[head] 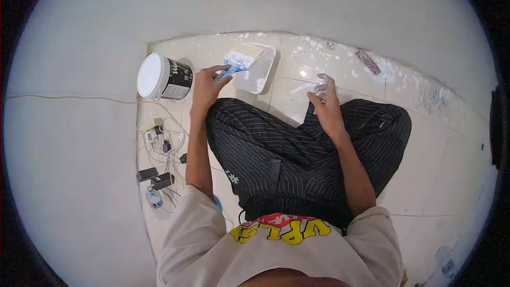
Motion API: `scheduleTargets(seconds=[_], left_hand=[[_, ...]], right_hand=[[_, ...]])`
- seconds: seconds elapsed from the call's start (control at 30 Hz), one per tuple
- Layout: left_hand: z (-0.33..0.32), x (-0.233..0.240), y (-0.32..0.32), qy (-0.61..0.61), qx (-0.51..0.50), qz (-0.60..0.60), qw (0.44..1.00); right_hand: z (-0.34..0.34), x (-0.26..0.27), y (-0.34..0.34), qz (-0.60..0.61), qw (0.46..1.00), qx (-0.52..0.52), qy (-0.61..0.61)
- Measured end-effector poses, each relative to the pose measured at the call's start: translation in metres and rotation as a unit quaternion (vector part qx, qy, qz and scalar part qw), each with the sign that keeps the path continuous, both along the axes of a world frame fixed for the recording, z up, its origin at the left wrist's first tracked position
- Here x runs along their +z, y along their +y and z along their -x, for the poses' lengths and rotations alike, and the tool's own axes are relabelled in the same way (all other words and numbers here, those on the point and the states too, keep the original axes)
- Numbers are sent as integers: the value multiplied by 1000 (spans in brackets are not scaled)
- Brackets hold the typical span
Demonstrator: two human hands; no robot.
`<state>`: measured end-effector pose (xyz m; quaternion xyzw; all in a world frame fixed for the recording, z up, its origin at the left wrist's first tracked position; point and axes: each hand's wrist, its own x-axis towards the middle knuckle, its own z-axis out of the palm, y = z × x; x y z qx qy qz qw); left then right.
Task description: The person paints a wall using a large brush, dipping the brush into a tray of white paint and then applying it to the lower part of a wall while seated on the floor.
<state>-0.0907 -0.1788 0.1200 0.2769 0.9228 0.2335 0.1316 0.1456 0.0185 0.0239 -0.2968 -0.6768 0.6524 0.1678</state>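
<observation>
My left hand [208, 89] grips the blue-and-white smeared handle of a wide paintbrush [239, 61]. The brush's pale bristles lie over a shallow white plastic tray [271, 63] on the tiled floor. To the left of that hand, a white-lidded paint bucket [153, 75] with a dark label is tipped in view. My right hand [326, 101] is raised in front of my crossed legs, its fingers bent and smeared with white. A thin whitish piece [301, 88] shows by its fingertips; whether the fingers hold it cannot be told.
Tangled cables with a power strip [151, 137], black adapters [162, 181] and a plastic bottle [154, 198] lie along the left wall. A speckled brown block [368, 62] rests near the far wall. White spatters mark the floor tiles [318, 54]. Walls stand ahead and left.
</observation>
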Motion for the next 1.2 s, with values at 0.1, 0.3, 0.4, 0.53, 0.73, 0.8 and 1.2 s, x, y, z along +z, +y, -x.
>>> scheduleTargets(seconds=[0.1, 0.3, 0.4, 0.53, 0.73, 0.8, 1.2], left_hand=[[12, -21, -3, 52, -41, -4, 998], [14, -28, 5, 34, -59, 33, 997], [8, -29, 10, 53, -79, 43, 995], [11, -30, 12, 46, -64, 105, 991], [18, -36, 15, 20, -86, 98, 991], [24, -40, 18, 49, -95, 108, 988], [31, -49, 42, 122, -141, 148, 971]], right_hand=[[0, 6, 1, 9, 1000, 1, -1], [-1, 8, 3, -9, 1000, 5, -9], [-1, 6, 1, 10, 1000, 2, -9], [0, 6, 0, -13, 1000, -3, -2], [-1, 6, -1, -11, 1000, 0, -5], [-1, 2, -1, -17, 1000, -7, 4], [0, -2, -1, -19, 999, 3, -29]])
